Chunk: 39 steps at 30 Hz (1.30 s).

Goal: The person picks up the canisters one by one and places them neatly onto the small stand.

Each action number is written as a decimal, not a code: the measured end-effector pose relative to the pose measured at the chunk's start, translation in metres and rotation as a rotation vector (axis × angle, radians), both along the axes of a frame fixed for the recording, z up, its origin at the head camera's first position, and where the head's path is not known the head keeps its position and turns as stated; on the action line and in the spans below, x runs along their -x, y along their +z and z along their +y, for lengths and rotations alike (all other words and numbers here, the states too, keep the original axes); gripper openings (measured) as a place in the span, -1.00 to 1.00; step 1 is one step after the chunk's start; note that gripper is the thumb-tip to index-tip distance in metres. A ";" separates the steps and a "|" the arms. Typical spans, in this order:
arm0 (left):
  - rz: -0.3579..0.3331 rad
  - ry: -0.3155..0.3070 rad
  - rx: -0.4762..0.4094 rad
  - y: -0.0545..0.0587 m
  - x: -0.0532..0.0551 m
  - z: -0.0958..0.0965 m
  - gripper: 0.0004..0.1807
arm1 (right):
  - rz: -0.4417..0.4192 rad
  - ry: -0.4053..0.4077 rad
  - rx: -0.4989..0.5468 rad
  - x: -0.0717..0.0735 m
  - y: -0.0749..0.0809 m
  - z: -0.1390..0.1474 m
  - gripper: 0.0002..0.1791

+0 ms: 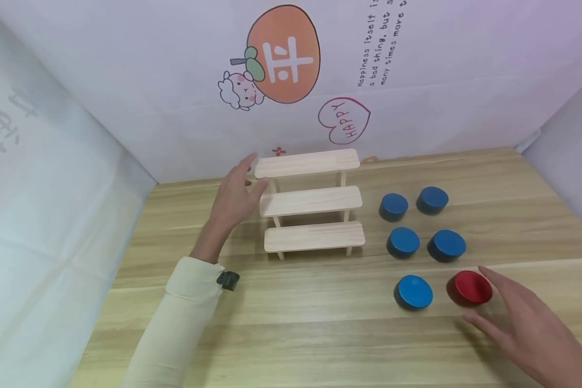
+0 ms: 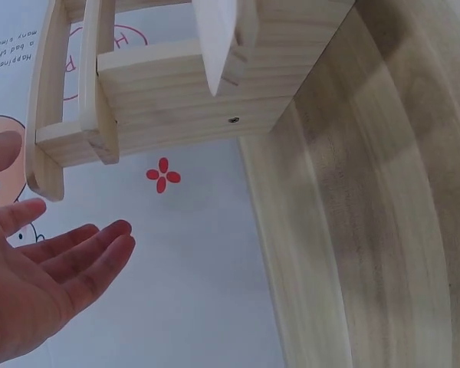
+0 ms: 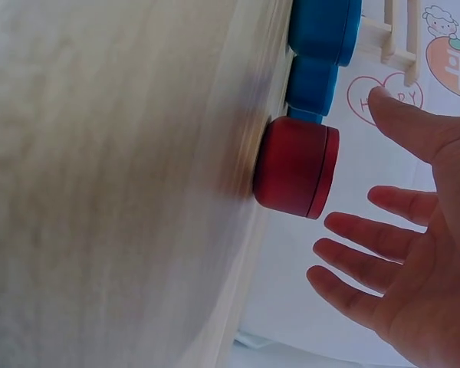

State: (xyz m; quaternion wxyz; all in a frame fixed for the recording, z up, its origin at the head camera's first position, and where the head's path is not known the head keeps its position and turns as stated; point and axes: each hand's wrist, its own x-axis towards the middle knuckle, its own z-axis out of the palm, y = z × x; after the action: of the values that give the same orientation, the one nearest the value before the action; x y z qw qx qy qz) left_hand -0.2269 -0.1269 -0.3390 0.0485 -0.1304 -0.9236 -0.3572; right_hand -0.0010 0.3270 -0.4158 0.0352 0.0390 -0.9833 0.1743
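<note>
A three-tier wooden stand (image 1: 315,200) stands near the back wall. My left hand (image 1: 236,195) is at its upper left end, thumb and fingers spread and relaxed beside the top shelf. In the left wrist view the fingers (image 2: 92,257) hold nothing. On the right, a red round tin with a lid (image 1: 471,288) sits upright on the table. Around its right side reaches my right hand (image 1: 531,323), thumb and fingers apart. The right wrist view shows a gap between those fingers (image 3: 364,264) and the red tin.
Several blue round tins stand in two columns right of the stand, among them a front one (image 1: 414,292) left of the red tin and a back one (image 1: 432,200). A printed white cloth (image 1: 174,108) walls the wooden table (image 1: 310,318) at the back and sides.
</note>
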 end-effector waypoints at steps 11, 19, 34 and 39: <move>-0.057 0.020 -0.035 -0.005 0.002 -0.001 -0.32 | -0.054 -0.030 -0.010 -0.003 -0.001 0.004 0.05; -0.101 -0.047 -0.050 -0.001 0.004 -0.002 -0.39 | -0.050 -0.024 -0.030 0.002 -0.003 0.007 0.08; -0.157 -0.040 -0.161 0.000 0.007 -0.005 -0.39 | -0.065 0.006 0.022 0.017 -0.002 0.016 0.17; -0.171 -0.025 -0.150 -0.001 0.007 -0.002 -0.39 | -0.091 0.019 0.025 0.018 -0.005 0.025 0.21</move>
State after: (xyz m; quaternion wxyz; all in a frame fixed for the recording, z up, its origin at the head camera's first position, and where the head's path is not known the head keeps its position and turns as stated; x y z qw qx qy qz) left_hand -0.2340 -0.1290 -0.3398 -0.0251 -0.1071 -0.8933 -0.4357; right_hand -0.0195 0.3515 -0.4211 -0.0109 0.0397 -0.9812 0.1886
